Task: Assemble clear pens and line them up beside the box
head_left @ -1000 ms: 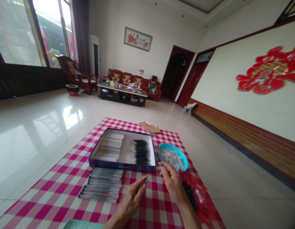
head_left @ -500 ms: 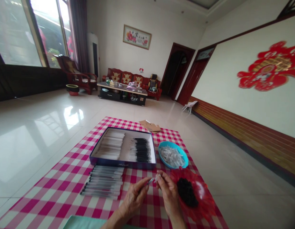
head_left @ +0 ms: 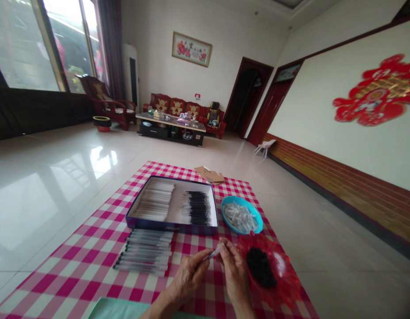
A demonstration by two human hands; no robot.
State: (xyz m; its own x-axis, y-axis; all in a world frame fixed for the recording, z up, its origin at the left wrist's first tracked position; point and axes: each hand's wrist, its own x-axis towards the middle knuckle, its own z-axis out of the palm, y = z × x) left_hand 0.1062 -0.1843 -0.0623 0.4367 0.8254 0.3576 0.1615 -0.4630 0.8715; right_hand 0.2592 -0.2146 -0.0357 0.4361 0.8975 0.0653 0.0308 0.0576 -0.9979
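My left hand (head_left: pixel 191 274) is closed, its thumb and fingers pinching a slim clear pen tube (head_left: pixel 212 254). Facing it, my right hand (head_left: pixel 235 272) pinches a small whitish translucent piece (head_left: pixel 220 248) at the tube's end. The two parts meet or touch there; how deep one sits in the other I cannot tell. Left of my hands lies a row of clear pens (head_left: pixel 147 251) with black ends. A blue bowl (head_left: pixel 260 220) holds similar whitish pieces (head_left: pixel 240 217). Beside my right hand, a red petal-edged dish (head_left: pixel 284 266) contains small black parts (head_left: pixel 261 268).
Beyond my hands, a shallow dark-blue box (head_left: pixel 172 228) holds white tubes (head_left: pixel 155 199) and thin black-and-clear pen refills (head_left: pixel 199 208). Flattened brown cardboard (head_left: pixel 210 175) lies at the far edge of the checked tablecloth (head_left: pixel 92 252). A pale green cloth (head_left: pixel 120 309) lies at the near edge.
The whitish piece and the tube have come together between my fingertips, now nearly in one line. My hands otherwise hold almost the same place; the view has shifted slightly.
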